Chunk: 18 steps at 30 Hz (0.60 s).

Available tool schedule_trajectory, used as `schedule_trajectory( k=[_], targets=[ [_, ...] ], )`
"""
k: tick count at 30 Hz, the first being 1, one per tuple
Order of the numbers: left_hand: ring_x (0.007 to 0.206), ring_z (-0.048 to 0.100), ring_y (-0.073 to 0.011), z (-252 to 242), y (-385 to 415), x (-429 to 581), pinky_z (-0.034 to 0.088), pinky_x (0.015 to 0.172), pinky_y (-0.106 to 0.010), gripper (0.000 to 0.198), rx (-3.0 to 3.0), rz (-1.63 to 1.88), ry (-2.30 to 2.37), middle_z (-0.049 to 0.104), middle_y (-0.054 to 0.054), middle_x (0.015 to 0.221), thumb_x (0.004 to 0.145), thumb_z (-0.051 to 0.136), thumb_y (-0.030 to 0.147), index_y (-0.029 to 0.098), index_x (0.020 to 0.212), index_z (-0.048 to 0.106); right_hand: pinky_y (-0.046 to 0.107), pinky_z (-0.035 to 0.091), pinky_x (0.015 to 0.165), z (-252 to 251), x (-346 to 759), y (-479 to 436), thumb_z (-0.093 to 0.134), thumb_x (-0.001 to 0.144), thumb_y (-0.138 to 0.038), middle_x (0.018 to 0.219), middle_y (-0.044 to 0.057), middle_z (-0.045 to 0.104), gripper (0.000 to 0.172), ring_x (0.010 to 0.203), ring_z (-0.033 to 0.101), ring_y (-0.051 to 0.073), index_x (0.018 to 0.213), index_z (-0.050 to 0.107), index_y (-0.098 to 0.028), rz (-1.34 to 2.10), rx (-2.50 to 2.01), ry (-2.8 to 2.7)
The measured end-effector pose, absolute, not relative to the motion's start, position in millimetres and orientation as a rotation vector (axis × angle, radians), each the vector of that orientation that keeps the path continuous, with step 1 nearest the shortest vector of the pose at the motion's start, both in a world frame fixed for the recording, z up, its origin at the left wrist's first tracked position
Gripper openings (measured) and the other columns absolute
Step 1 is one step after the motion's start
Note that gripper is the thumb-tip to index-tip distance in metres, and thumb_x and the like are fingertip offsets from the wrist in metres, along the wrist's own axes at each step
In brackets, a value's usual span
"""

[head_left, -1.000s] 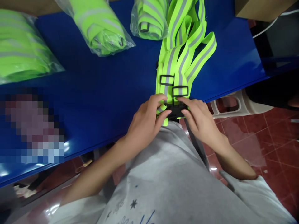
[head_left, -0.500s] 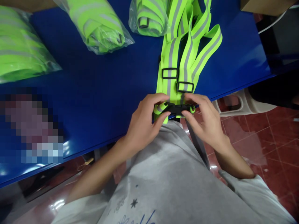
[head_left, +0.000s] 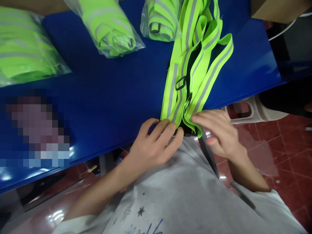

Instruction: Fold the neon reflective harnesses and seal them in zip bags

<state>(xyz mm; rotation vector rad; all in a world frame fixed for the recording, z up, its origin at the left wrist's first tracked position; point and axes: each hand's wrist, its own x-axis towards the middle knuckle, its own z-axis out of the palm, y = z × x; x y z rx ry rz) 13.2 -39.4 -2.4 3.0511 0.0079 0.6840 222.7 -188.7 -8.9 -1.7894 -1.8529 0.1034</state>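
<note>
A neon-yellow reflective harness [head_left: 212,65] with grey stripes lies in loose loops on the table, its lower end at the near edge. A black slider [head_left: 180,83] sits on one strap, turned sideways. My left hand [head_left: 157,139] curls its fingers over the lower end of the straps; its thumb is hidden. Dark buckle parts [head_left: 190,131] show partly between my hands, under a bent strap end. My right hand [head_left: 220,133] is beside that end with its fingers stretched out and thumb apart. It is slightly blurred, and its fingertips are close to the strap.
Clear bags with rolled neon-yellow straps lie along the back: a left bag [head_left: 21,48], a middle bag [head_left: 109,29] and a right bag [head_left: 161,21]. A cardboard box [head_left: 278,11] stands at the far right corner of the blue table [head_left: 109,91]. A pale plastic stool [head_left: 263,112] is beyond the edge.
Both hands have come off their pinch on the black buckle. My left hand has moved down over the strap ends, and my right hand has opened. The straps have bunched and the sliders have turned.
</note>
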Motion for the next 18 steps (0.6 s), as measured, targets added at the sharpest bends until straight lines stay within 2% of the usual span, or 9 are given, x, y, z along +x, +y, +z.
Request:
schedule_trajectory(
  k=[2, 6, 9, 11, 14, 18],
  targets=[
    [0.110, 0.069, -0.0250, -3, -41, 8, 0.054, 0.093, -0.045, 0.021, 3.082, 0.662, -0.010, 0.074, -0.009, 0.112, 0.096, 0.060, 0.013, 0.017, 0.115, 0.068, 0.048, 0.046, 0.107, -11, 237, -182, 0.024, 0.110, -0.052, 0.139, 0.009, 0.065, 0.053, 0.131, 0.060, 0.027, 0.145, 0.055, -0.027, 0.110, -1.902, -1.759],
    [0.120, 0.067, -0.0251, -8, -40, 2, 0.053, 0.098, -0.045, 0.006, 3.088, 0.740, -0.033, 0.072, -0.009, 0.121, 0.095, 0.065, 0.017, 0.017, 0.100, 0.069, 0.053, 0.038, 0.116, -23, 260, -166, 0.040, 0.108, -0.046, 0.162, 0.012, 0.044, 0.052, 0.149, 0.043, 0.032, 0.157, 0.042, -0.028, 0.086, -2.157, -1.820],
    [0.121, 0.066, -0.0244, -12, -36, 3, 0.054, 0.097, -0.044, 0.003, 3.116, 0.815, -0.002, 0.071, -0.009, 0.125, 0.095, 0.066, 0.018, 0.017, 0.093, 0.068, 0.053, 0.025, 0.125, -26, 267, -153, 0.038, 0.109, -0.045, 0.165, 0.010, 0.039, 0.051, 0.152, 0.039, 0.029, 0.158, 0.039, -0.032, 0.078, -2.250, -1.790],
    [0.122, 0.066, -0.0223, -13, -32, 3, 0.054, 0.097, -0.042, 0.002, 3.143, 0.862, -0.001, 0.072, -0.007, 0.126, 0.096, 0.066, 0.020, 0.019, 0.094, 0.068, 0.059, 0.019, 0.127, -26, 268, -143, 0.035, 0.109, -0.044, 0.167, 0.010, 0.036, 0.051, 0.154, 0.036, 0.029, 0.158, 0.038, -0.029, 0.088, -2.286, -1.770],
    [0.124, 0.065, -0.0206, -14, -30, 3, 0.051, 0.101, -0.043, 0.002, 3.156, 0.858, 0.016, 0.071, -0.003, 0.128, 0.095, 0.067, 0.019, 0.021, 0.095, 0.067, 0.068, 0.017, 0.124, -25, 272, -128, 0.031, 0.110, -0.043, 0.169, 0.012, 0.031, 0.053, 0.155, 0.033, 0.032, 0.159, 0.036, -0.025, 0.131, -2.307, -1.764],
    [0.121, 0.066, -0.0204, -17, -30, 0, 0.047, 0.108, -0.047, 0.009, 3.052, 0.877, 0.152, 0.071, -0.002, 0.130, 0.092, 0.069, 0.014, 0.022, 0.096, 0.066, 0.069, 0.016, 0.125, -25, 282, -115, 0.030, 0.110, -0.041, 0.168, 0.007, 0.033, 0.051, 0.156, 0.031, 0.031, 0.159, 0.038, -0.030, 0.141, -2.262, -1.772]
  ],
)
